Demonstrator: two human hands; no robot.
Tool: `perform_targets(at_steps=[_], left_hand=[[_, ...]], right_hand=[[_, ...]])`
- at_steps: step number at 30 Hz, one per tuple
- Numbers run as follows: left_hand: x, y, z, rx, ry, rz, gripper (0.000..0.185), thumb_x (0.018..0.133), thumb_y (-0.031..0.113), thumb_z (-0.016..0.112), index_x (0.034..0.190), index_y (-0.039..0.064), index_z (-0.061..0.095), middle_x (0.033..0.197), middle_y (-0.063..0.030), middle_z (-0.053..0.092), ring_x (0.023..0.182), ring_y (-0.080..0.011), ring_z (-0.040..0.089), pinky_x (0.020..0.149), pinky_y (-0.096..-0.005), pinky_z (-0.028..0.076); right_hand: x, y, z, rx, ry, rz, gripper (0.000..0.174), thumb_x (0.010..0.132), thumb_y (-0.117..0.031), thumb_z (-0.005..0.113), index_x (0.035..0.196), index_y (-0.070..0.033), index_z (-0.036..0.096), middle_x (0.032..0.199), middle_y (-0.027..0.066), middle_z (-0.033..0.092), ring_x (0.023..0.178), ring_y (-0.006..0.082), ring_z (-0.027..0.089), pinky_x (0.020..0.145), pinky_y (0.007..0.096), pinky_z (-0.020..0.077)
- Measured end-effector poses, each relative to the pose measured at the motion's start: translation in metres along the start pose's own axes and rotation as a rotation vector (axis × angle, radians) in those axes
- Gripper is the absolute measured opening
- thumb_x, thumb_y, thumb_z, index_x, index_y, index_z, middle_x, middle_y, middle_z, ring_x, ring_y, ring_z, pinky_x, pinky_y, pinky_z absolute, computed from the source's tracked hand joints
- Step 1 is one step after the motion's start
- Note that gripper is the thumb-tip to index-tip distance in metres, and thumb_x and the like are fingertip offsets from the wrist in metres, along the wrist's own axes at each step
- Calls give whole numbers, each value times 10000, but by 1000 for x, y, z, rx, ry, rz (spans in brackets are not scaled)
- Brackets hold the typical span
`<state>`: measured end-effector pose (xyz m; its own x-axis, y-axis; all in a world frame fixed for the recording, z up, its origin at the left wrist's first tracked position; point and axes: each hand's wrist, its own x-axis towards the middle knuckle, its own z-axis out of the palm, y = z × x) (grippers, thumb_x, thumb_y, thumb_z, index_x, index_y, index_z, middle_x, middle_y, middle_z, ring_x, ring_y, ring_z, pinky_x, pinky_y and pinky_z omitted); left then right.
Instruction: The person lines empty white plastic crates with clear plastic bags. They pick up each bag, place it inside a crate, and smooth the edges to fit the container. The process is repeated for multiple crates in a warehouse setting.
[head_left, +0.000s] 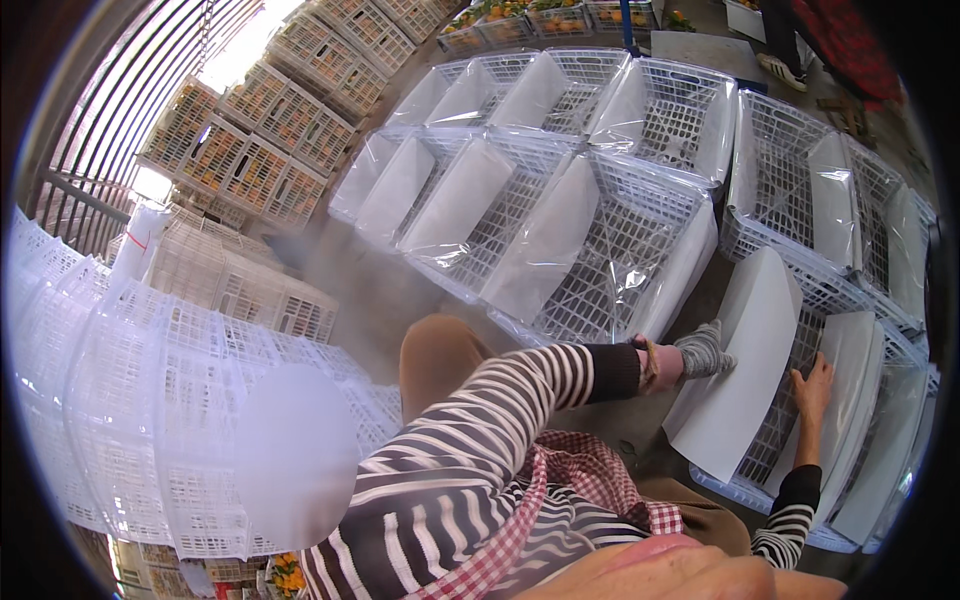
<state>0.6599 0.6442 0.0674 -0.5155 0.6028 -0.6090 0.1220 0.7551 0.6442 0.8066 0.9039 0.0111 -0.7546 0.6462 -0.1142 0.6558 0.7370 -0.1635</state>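
Note:
My left hand (703, 354), in a grey knitted glove, pinches the left edge of a white liner sheet (750, 360). That sheet leans, slightly curved, over the side of a plastic crate (787, 382). Inside the crate's opening is my bare right hand (814, 384), fingers spread, beside another white sheet (847, 405) along the crate's right side. The right fingertips are at that sheet's edge; whether they press on it I cannot tell. The crate's slatted floor shows between the two sheets.
Rows of plastic crates (615, 277) lined with clear film and white sheets stand ahead. Nested white crates (202, 420) rise at my left. Stacked crates of orange fruit (247, 165) stand by a barred wall (112, 120). Another person's shoe (782, 73) is at the far right.

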Motion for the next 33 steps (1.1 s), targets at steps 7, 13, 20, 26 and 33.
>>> perform_targets(at_steps=[7, 13, 20, 26, 33], left_hand=[[15, -11, 48, -29, 181, 264, 676, 736, 449, 637, 1237, 19, 493, 1190, -216, 544, 1136, -351, 501, 949, -406, 401], [32, -20, 70, 138, 322, 233, 426, 725, 287, 679, 1053, 38, 570, 969, -190, 633, 893, -351, 621, 794, -423, 497], [9, -37, 38, 40, 239, 85, 497, 741, 271, 655, 1126, -1, 497, 998, -237, 623, 951, -389, 602, 852, -445, 469], [5, -32, 23, 82, 257, 161, 741, 750, 352, 684, 1293, -20, 345, 1245, -265, 476, 1132, -374, 507, 940, -421, 420], [-18, 20, -30, -474, 261, 669, 930, 760, 381, 726, 1386, -43, 186, 1298, -220, 390, 1152, -298, 467, 864, -345, 464]], right_hand=[[-11, 3, 42, -162, -207, 51, 674, 692, -241, 763, 1274, -102, 454, 1340, 217, 401, 1208, 382, 420, 960, 448, 422], [-14, 9, 78, 57, 15, -135, 156, 867, -78, 415, 960, -43, 536, 940, 147, 599, 906, 354, 594, 727, 474, 487], [-9, -9, -2, 542, 229, -138, 154, 805, -168, 559, 787, -16, 561, 764, 75, 579, 692, 224, 558, 628, 350, 438], [-14, -28, -52, 1143, 263, -37, 184, 803, -186, 633, 782, -21, 555, 615, -41, 464, 590, 56, 421, 537, 229, 362], [-64, -124, -88, 571, 534, -491, 199, 730, -113, 688, 743, -56, 498, 860, 64, 592, 620, 220, 569, 553, 315, 463]])
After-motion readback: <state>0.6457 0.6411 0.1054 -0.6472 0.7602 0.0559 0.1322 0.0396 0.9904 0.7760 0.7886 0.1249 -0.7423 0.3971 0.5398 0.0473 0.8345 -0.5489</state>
